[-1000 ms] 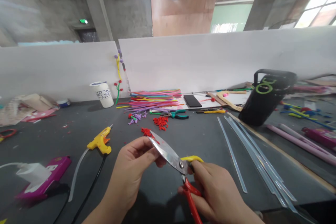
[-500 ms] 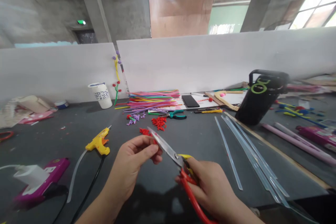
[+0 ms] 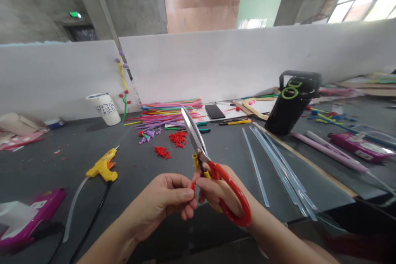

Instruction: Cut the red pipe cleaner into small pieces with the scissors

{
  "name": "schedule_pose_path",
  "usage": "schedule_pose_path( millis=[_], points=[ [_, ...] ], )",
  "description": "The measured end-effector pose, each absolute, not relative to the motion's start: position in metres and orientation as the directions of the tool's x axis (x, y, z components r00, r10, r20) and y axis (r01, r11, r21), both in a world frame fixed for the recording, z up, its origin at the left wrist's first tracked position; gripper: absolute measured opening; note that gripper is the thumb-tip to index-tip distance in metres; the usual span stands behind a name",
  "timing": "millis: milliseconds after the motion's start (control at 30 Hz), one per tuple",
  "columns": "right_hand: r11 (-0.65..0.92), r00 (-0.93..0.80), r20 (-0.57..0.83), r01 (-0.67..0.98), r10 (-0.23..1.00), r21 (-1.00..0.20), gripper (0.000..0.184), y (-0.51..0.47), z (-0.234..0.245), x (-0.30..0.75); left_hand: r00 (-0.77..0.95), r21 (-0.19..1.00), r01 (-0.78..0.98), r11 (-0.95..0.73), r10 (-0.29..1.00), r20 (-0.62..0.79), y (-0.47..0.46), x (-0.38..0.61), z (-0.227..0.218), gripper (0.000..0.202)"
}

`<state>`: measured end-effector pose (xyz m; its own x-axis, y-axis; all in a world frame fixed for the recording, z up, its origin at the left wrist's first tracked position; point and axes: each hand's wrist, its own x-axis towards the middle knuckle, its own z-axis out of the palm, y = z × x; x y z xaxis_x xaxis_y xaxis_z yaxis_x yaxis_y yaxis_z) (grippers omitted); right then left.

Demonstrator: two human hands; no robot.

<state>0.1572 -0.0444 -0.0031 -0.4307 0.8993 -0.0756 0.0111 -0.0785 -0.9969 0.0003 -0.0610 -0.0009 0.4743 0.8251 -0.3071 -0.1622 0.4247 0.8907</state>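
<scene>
My right hand (image 3: 218, 194) is wrapped round the red handles of a pair of scissors (image 3: 198, 144). The closed steel blades point up and away from me. My left hand (image 3: 165, 200) is pinched shut just left of the handles, its fingertips touching my right fingers. A sliver of red shows between them; I cannot make out if it is a loose piece. Both hands hover above the near edge of the dark table (image 3: 136, 173). Small piles of cut red bits (image 3: 162, 152) lie beyond the hands.
A yellow glue gun (image 3: 102, 168) with a black cable lies to the left, a pink device (image 3: 37, 214) nearer. Clear glue sticks (image 3: 272, 161) stretch along the right. A black bottle (image 3: 291, 101), bright pipe cleaners (image 3: 171, 109), a phone (image 3: 215, 111) and a white cup (image 3: 105, 108) stand by the white partition.
The scissors have swung from lying across towards the left to pointing up and away. My left hand left the blade tip and dropped to the handles. The view has shifted left.
</scene>
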Motion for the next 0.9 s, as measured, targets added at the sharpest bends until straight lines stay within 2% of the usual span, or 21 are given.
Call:
schedule_pose_path(
  millis=[167,367,633,800,900],
  points=[
    [-0.072,-0.48,-0.091,0.059,0.872,-0.996,0.01,-0.046,-0.004,0.16,0.492,0.891,-0.1,0.442,0.801,-0.342,-0.061,0.002,-0.003,0.009],
    [-0.011,-0.431,-0.056,0.106,0.901,-0.994,0.003,-0.045,-0.014,0.161,0.366,0.963,0.057,0.265,0.892,-0.267,-0.059,0.003,0.002,0.01],
    [0.083,-0.398,0.019,0.143,0.917,-0.986,0.007,-0.043,-0.016,0.158,0.257,0.961,0.191,0.202,0.934,-0.247,-0.057,0.009,-0.011,0.005],
    [0.172,-0.358,0.086,0.215,0.93,-0.961,0.015,-0.045,-0.01,0.162,0.227,0.982,0.104,0.16,0.957,-0.18,-0.059,0.007,-0.004,0.007],
    [0.295,-0.338,0.17,0.364,0.926,-0.883,0.02,-0.049,-0.007,0.167,0.146,0.996,0.007,0.089,0.985,-0.089,-0.061,0.001,0.003,0.008]
  ],
)
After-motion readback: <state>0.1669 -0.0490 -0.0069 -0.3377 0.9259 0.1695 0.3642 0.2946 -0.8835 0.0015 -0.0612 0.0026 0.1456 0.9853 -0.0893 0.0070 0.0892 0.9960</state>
